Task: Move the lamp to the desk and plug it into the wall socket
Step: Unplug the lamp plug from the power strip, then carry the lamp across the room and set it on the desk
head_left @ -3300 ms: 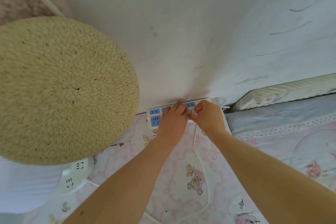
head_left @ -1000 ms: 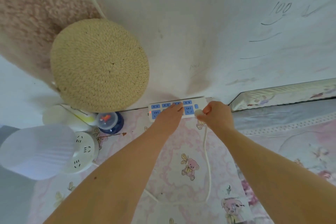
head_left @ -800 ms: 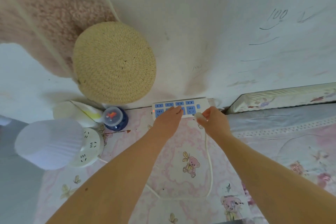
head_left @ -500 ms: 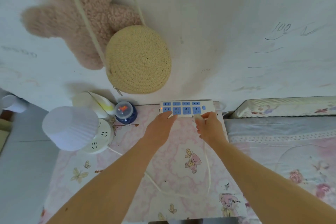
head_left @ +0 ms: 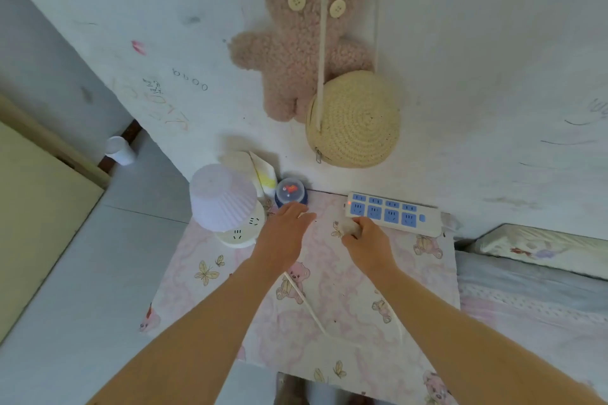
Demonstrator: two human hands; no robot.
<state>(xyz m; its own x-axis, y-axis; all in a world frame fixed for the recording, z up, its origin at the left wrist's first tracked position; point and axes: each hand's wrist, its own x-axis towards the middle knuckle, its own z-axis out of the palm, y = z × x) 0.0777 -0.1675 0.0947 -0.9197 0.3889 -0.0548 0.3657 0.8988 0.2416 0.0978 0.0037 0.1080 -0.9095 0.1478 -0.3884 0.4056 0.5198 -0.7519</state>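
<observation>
A small white lamp [head_left: 224,197] with a pleated shade and a round base with sockets stands at the desk's far left corner. Its white cord [head_left: 307,304] runs across the pink bear-print desk cover [head_left: 424,276]. A white power strip [head_left: 393,214] with blue sockets and a red light lies against the wall at the far right. My right hand [head_left: 365,242] is closed around the white plug [head_left: 349,226], just in front of the strip's left end and apart from it. My left hand [head_left: 284,233] hovers flat and empty between lamp and strip.
A blue snow globe [head_left: 291,192] and a white-and-yellow tube [head_left: 263,174] sit by the wall behind the lamp. A round straw bag [head_left: 353,120] and a pink plush bear [head_left: 297,39] hang on the wall above. A bed [head_left: 533,276] adjoins the desk's right side.
My head has pulled back and turned left. Both hands have drawn away from the power strip toward me and left; the right hand still holds the plug, the left has lifted off the strip.
</observation>
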